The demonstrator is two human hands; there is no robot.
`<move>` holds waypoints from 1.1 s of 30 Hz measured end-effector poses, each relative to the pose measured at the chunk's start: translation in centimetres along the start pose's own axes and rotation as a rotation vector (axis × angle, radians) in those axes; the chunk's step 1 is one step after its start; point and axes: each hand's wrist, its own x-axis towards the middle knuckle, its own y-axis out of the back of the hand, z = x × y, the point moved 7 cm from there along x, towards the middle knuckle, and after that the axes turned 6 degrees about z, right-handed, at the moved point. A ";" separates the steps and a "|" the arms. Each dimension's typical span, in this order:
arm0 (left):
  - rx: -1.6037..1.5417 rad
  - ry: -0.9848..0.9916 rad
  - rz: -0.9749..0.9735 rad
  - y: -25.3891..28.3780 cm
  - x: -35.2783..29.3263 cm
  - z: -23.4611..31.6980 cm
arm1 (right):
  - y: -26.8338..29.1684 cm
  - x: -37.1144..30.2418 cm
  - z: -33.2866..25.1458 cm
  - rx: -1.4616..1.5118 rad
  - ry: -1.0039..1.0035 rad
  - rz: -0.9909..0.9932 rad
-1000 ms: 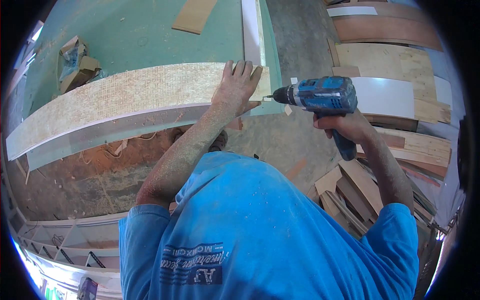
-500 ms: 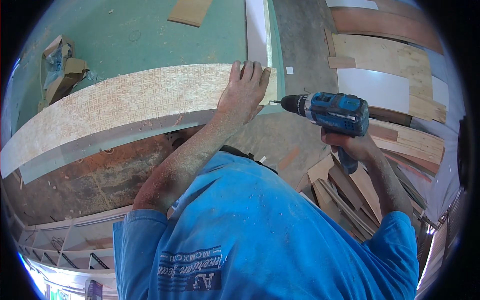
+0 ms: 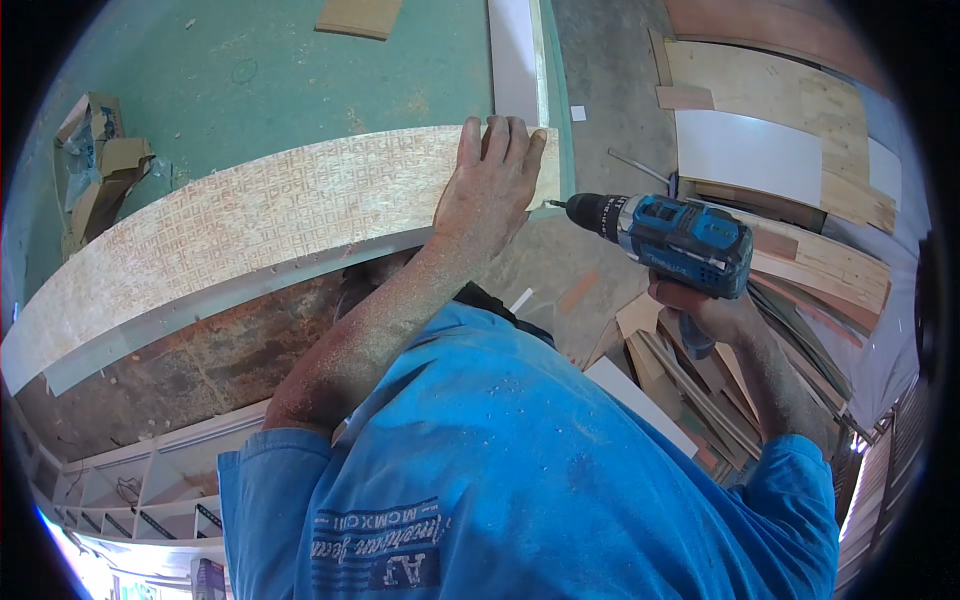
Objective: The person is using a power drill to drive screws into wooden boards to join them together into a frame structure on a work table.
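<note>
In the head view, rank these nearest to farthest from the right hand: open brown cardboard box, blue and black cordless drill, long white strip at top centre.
1. Cordless drill, held in the right hand.
2. White strip, ahead and to the left.
3. Cardboard box, at the far left.

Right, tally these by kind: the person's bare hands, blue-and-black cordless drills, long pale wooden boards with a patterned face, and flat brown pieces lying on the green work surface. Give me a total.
Bare hands, left hand and right hand: 2
Blue-and-black cordless drill: 1
Long pale patterned board: 1
Flat brown piece on the green work surface: 1
Total: 5
</note>
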 end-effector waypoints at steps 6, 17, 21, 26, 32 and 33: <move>0.056 0.015 0.066 -0.1 0.2 -0.1 | 0.0 0.3 -0.2 -0.051 -0.015 -0.023; 0.055 0.005 0.072 -0.1 0.3 -0.1 | -0.3 0.5 -0.8 -0.055 -0.015 -0.019; 0.077 -0.010 0.034 -0.3 0.4 0.0 | -0.4 1.1 0.0 -0.066 0.004 -0.074; 0.077 -0.020 0.015 -0.6 0.4 0.0 | -0.6 1.1 -0.1 -0.056 -0.024 -0.113; 0.039 -0.010 0.022 -0.5 0.5 0.1 | -0.2 1.3 -0.2 -0.137 -0.009 -0.069; 0.025 -0.004 0.020 -0.4 0.6 0.0 | -0.1 1.3 -0.9 -0.181 0.074 -0.057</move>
